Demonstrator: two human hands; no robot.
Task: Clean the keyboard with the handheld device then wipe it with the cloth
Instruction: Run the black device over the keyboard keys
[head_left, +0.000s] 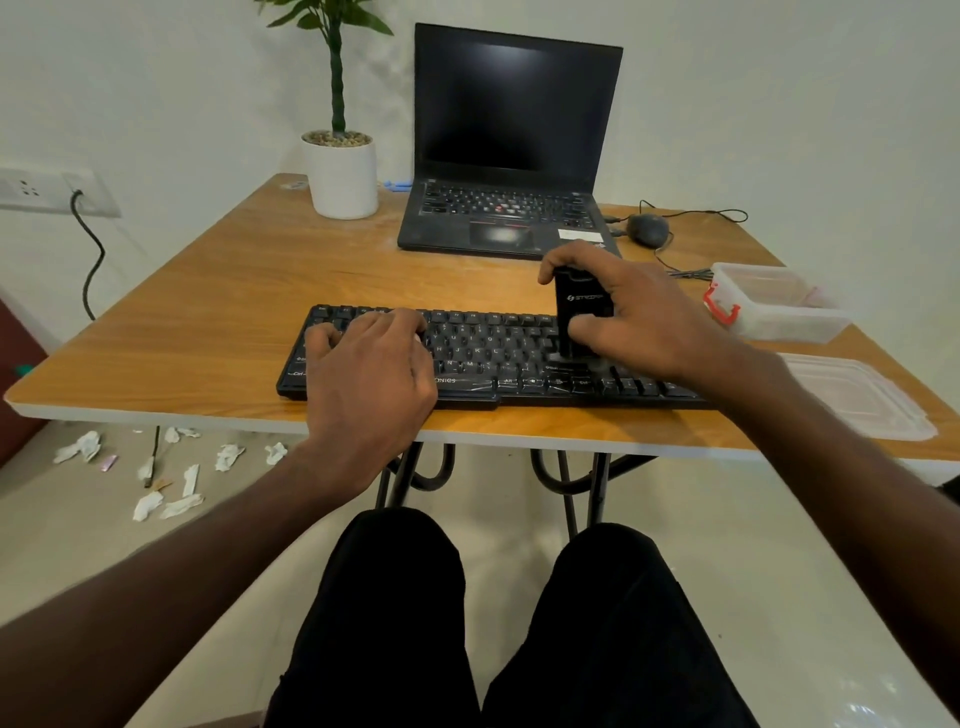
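We steady the keyboard at the table's near edge with our left hand flat on its left keys. Our right hand clamps the handheld cleaner upright over the right-hand keys; best to sweep row by row, nozzle low.

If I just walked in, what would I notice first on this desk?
Probably the right hand gripping a small black handheld device upright on the black keyboard at the table's near edge, while the left hand rests on the keys. Behind stands an open laptop with a dark screen, a potted plant left of it.
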